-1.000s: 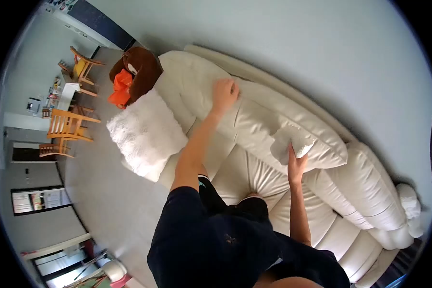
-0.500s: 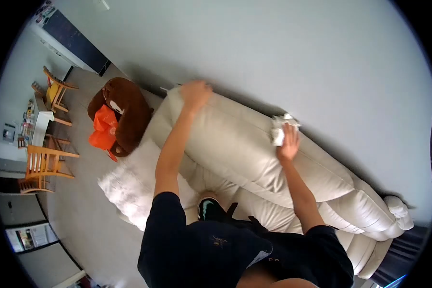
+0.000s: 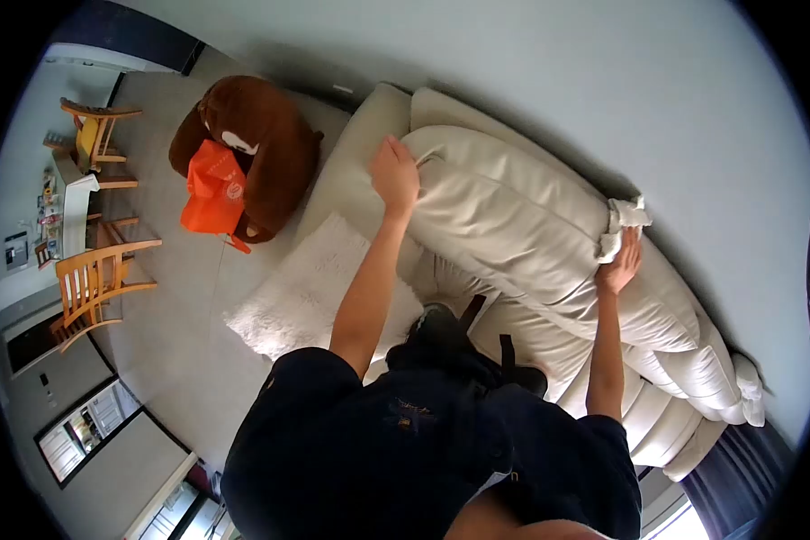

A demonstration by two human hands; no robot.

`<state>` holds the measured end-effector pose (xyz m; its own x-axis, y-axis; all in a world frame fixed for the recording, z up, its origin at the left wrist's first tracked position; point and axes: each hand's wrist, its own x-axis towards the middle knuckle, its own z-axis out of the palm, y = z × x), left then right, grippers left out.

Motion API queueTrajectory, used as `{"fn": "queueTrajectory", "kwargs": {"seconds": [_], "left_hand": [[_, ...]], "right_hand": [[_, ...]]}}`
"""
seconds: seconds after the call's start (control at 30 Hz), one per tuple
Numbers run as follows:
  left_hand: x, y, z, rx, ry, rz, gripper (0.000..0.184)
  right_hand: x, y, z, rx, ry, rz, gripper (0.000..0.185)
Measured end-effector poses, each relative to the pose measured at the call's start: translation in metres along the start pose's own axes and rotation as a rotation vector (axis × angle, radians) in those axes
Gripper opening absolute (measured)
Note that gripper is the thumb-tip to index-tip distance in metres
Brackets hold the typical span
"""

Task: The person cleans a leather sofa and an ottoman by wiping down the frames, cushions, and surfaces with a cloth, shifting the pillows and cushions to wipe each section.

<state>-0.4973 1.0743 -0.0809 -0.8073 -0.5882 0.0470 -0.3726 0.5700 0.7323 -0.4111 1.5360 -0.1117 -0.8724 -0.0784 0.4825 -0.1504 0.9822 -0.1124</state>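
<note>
My left hand [image 3: 394, 176] is closed on the left end of the cream leather sofa's back cushion [image 3: 504, 202], which is wrinkled and tipped forward from the frame behind it. Farther right, on top of the backrest, my right hand [image 3: 621, 263] holds a crumpled off-white cloth [image 3: 628, 214], pressing it against the leather. Part of the cloth lies under the fingers, out of sight. A fluffy white pillow [image 3: 288, 297] rests on the seat below my left forearm.
A big brown plush toy [image 3: 274, 135] with an orange bag [image 3: 214, 191] sits on the floor beyond the sofa arm. Wooden chairs [image 3: 94, 279] stand at far left. A grey wall [image 3: 531, 81] runs behind the sofa. Another white bundle [image 3: 749, 389] lies at its far right end.
My left hand has gripped the back cushion's end and drawn it forward, opening a gap behind it. My right hand and the cloth have moved right along the backrest. The view has shifted.
</note>
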Motion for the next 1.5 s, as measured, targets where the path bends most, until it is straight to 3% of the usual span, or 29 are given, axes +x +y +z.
{"fn": "queueTrajectory", "kwargs": {"seconds": [0.1,0.17,0.2,0.27,0.3,0.33,0.37,0.43,0.47,0.53,0.7,0.77,0.83,0.9,0.97,1.0,1.07,1.13,1.2,1.3,1.4,1.5], "left_hand": [[-0.029,-0.029,0.0,-0.212,0.105,0.089,0.037],[-0.027,-0.035,0.006,-0.437,0.111,0.122,0.033],[-0.023,-0.04,0.014,-0.439,0.18,0.174,0.031],[-0.023,-0.046,0.012,-0.432,0.163,0.194,0.032],[-0.026,-0.051,0.008,-0.417,0.155,0.211,0.032],[-0.033,-0.057,0.003,-0.422,0.166,0.2,0.032],[-0.042,-0.062,-0.004,-0.404,0.087,0.146,0.033],[-0.041,-0.059,-0.008,-0.399,0.036,0.097,0.034],[-0.043,-0.058,-0.007,-0.4,0.063,0.113,0.031],[-0.046,-0.062,0.001,-0.396,0.097,0.116,0.029],[-0.052,-0.067,0.008,-0.508,0.196,0.17,0.019],[-0.041,-0.078,0.005,-0.478,0.134,0.13,0.02],[-0.004,-0.094,-0.013,-0.607,-0.135,-0.154,0.026],[0.049,-0.172,-0.006,-0.025,0.255,0.225,0.035],[0.097,-0.233,0.006,0.717,0.595,0.224,0.038],[0.097,-0.24,0.009,0.728,0.582,0.2,0.038],[0.1,-0.239,0.012,0.525,0.01,-0.162,0.038],[0.111,-0.24,0.016,0.531,-0.025,-0.175,0.038],[0.098,-0.25,0.014,0.557,-0.067,-0.215,0.039],[0.114,-0.25,0.022,0.537,0.038,-0.156,0.038],[0.11,-0.242,0.007,0.465,-0.162,-0.278,0.044],[0.109,-0.247,0.009,0.519,-0.194,-0.269,0.043]], "right_hand": [[0.005,-0.029,-0.031,0.046,0.064,0.16,0.051],[0.026,-0.06,-0.025,0.22,-0.081,0.402,0.051],[0.043,-0.07,0.001,0.409,-0.124,0.358,0.052],[0.124,-0.188,-0.012,0.395,-0.355,0.268,0.052],[0.144,-0.212,0.016,0.451,-0.359,-0.018,0.054],[0.169,-0.252,0.034,0.454,-0.362,-0.173,0.055],[0.197,-0.288,0.053,0.553,-0.511,-0.213,0.051],[0.229,-0.335,0.103,0.598,-1.06,-0.15,0.049],[0.225,-0.341,0.142,0.591,-1.067,-0.168,0.049],[0.2,-0.347,0.213,0.291,-1.156,-0.259,0.049],[0.197,-0.348,0.209,0.34,-1.203,-0.297,0.048],[0.202,-0.346,0.202,0.353,-1.221,-0.312,0.049],[0.215,-0.345,0.193,0.411,-1.286,-0.321,0.049],[0.212,-0.336,0.173,0.467,-1.378,-0.283,0.051],[0.229,-0.347,0.165,0.492,-1.408,-0.296,0.051],[0.227,-0.35,0.161,0.513,-1.402,-0.285,0.053],[0.233,-0.358,0.151,0.541,-1.457,-0.224,0.056],[0.254,-0.376,0.175,0.396,-1.572,-0.32,0.052],[0.241,-0.387,0.23,0.226,-1.794,-0.645,0.039],[0.202,-0.418,0.277,-0.043,-1.653,-0.761,0.031],[0.195,-0.436,0.284,-0.205,-1.707,-0.953,0.03],[0.202,-0.423,0.268,-0.01,-1.676,-0.892,0.032]]}}
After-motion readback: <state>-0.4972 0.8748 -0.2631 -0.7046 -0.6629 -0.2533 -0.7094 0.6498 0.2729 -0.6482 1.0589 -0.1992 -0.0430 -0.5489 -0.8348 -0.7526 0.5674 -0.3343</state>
